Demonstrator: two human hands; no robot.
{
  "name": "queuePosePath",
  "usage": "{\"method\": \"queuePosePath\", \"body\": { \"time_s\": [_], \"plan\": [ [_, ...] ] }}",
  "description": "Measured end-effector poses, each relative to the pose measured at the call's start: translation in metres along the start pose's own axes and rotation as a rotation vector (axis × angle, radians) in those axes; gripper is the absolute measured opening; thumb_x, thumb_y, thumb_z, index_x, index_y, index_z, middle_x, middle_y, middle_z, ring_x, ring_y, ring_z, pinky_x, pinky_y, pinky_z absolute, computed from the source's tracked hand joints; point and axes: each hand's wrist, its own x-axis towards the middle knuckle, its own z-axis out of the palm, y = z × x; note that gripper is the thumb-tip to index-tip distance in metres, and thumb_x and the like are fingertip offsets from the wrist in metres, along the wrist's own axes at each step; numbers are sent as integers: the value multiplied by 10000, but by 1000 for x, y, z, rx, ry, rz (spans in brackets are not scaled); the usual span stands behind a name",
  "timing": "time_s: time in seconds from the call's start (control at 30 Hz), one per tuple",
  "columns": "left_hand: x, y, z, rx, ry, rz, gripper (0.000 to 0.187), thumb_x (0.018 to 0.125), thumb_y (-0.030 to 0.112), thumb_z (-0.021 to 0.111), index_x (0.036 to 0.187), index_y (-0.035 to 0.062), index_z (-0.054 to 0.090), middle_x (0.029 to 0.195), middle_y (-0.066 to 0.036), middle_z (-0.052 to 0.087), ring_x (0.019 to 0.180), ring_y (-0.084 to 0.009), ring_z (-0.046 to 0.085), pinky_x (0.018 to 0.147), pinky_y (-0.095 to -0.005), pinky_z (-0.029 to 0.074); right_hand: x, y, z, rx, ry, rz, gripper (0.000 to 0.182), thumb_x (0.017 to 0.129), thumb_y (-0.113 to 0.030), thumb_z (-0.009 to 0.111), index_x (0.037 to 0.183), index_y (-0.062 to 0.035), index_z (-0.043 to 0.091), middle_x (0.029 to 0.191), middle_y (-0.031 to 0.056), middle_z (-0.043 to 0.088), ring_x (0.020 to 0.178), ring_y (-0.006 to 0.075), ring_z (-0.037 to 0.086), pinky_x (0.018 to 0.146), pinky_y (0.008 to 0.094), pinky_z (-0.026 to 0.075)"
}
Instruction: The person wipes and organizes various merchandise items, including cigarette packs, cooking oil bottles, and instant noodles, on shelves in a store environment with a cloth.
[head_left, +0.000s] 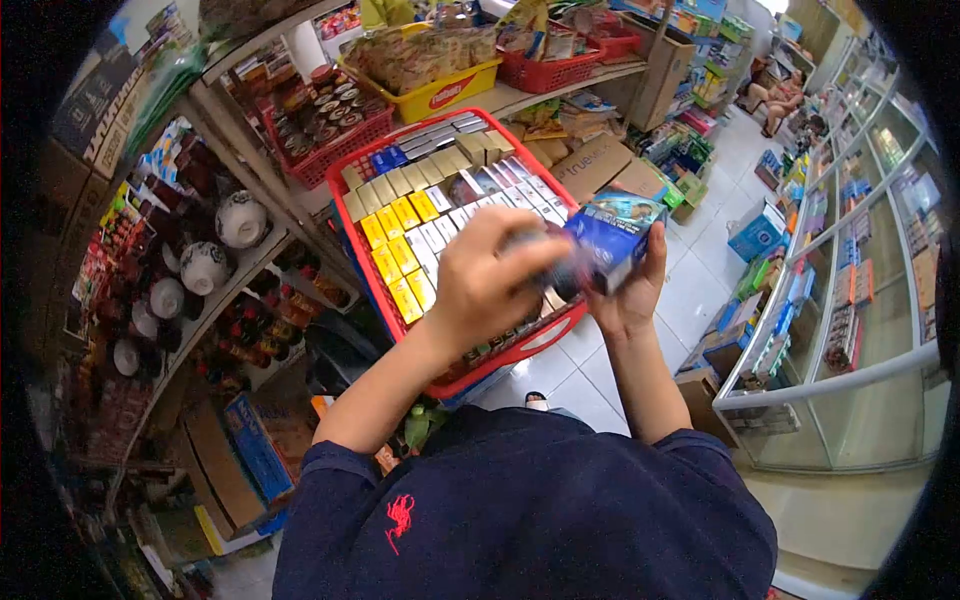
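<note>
My right hand (630,290) grips a blue carton (612,238) with a picture on its upper face, held over the right edge of a red basket (530,347). Beside it, my left hand (482,275) has its fingers curled at the carton's left side, smeared by motion. Something dark and blurred is at those fingertips; its kind cannot be made out. Rows of small packs that look like cigarette packs fill the basket, including yellow packs (402,290), white packs (428,236) and gold packs (398,181). My left hand and forearm hide part of the basket's near side.
Behind the basket, a shelf holds a yellow basket (490,72) of bagged goods and a red crate (345,140) of jars. Bowls (205,268) stand on the left shelf. A glass display case (880,290) lines the right. A person (780,98) sits far down the aisle.
</note>
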Motion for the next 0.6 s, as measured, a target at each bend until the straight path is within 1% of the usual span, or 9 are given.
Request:
{"method": "queuePosePath", "body": {
  "time_s": [0.07,0.13,0.17,0.2,0.27,0.33,0.4,0.5,0.6],
  "plan": [
    [4,-17,-21,197,86,-228,349,550,-10,621,874,118,599,848,-87,527,783,-262,525,679,-330,441,5,4,3,-16,-21,8,624,748,-414,554,1201,-39,345,1081,165,498,1009,310,496,856,460,419],
    [-1,-32,-47,260,139,-408,332,610,-31,631,923,62,575,867,-91,526,851,-248,520,757,-308,406,9,5,11,-156,-280,156,720,677,-387,630,1217,-35,310,1065,154,500,1008,329,495,857,464,422],
    [-11,-39,-60,282,188,-433,309,636,-3,636,933,52,569,879,-92,529,865,-240,519,770,-296,398,14,5,21,-256,-289,144,792,616,-343,680,1227,-28,286,1036,149,502,997,339,499,877,470,406],
    [-19,-37,-74,214,212,-493,285,659,8,627,935,32,562,903,-87,534,867,-218,518,784,-284,388,23,8,23,-253,-301,155,792,616,-343,680,1227,-28,286,1036,149,502,997,339,499,877,470,406],
    [-45,-35,-95,223,280,-561,255,677,49,639,920,30,567,875,-88,541,843,-220,528,754,-290,402,51,12,24,-542,-458,147,788,606,-314,691,1223,-22,298,1020,141,498,1003,305,504,865,435,420],
    [-76,-30,-115,219,372,-645,244,683,45,636,910,4,557,881,-86,545,847,-205,524,765,-290,397,82,25,28,-741,-521,157,768,566,-315,735,1184,-32,377,1029,104,490,985,195,501,861,297,396],
    [-108,-24,-134,240,473,-811,239,700,53,625,921,0,551,925,-76,541,877,-192,510,808,-283,371,110,48,38,-878,-645,146,706,576,-211,742,1174,-60,398,1061,89,467,968,180,497,867,276,380],
    [-139,-6,-157,185,654,-927,249,718,79,614,939,-11,540,945,-64,532,893,-174,494,831,-277,351,149,89,39,-948,-601,257,665,593,-72,727,1169,-80,396,1128,90,416,1020,193,452,861,302,387],
    [-160,9,-173,231,732,-965,249,722,75,607,943,-15,536,949,-63,525,899,-170,487,843,-278,339,182,133,39,-1059,-586,176,653,624,-39,708,1181,-79,370,1216,140,366,993,221,473,829,316,408]
  ]
}}
